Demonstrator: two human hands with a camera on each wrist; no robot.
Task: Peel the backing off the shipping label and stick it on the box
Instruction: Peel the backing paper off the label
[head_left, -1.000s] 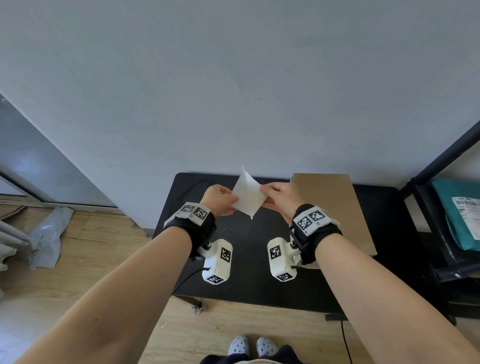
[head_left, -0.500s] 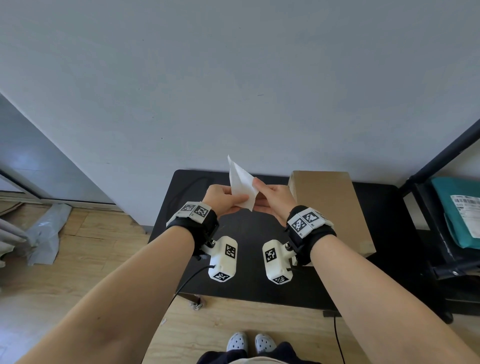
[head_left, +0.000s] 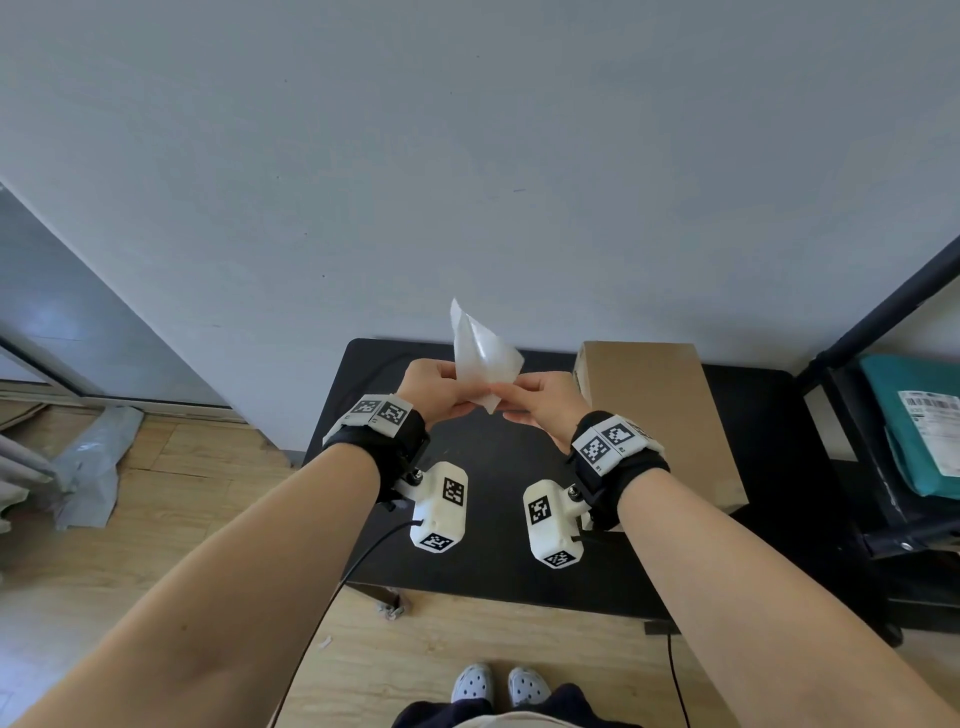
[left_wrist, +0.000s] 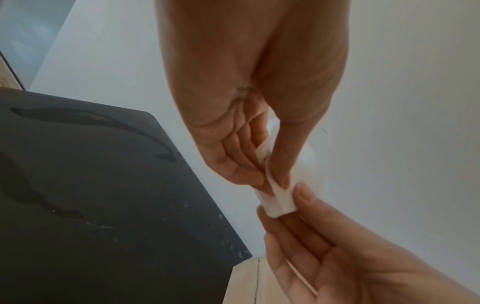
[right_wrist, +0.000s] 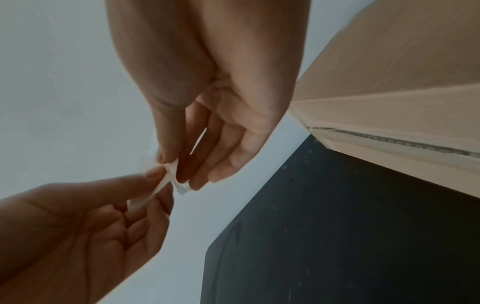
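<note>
Since a second ago the white shipping label (head_left: 483, 358) has been lifted and turned from a flat spread to stand nearly upright above the hands, which have been brought closer together. One label, one box and two hands are counted. The label's lower corner is pinched by the left hand (head_left: 434, 387) between thumb and curled fingers, and the same corner is nipped by the thumb and forefinger of the right hand (head_left: 543, 402); in the left wrist view the corner (left_wrist: 278, 202) is seen parted into two thin layers. Both hands are held in the air above the black table (head_left: 498, 457), well clear of its surface. The single brown cardboard box (head_left: 660, 410) is set on the table's right half, just beside the right hand and apart from it, with its top face bare. The table's far edge is pushed against a pale wall (head_left: 467, 156), and a dark shelf rack (head_left: 883, 457) is stood at its right end. The label is shown as plain, glossy and slightly curled, with no print visible on the side facing the head camera.
</note>
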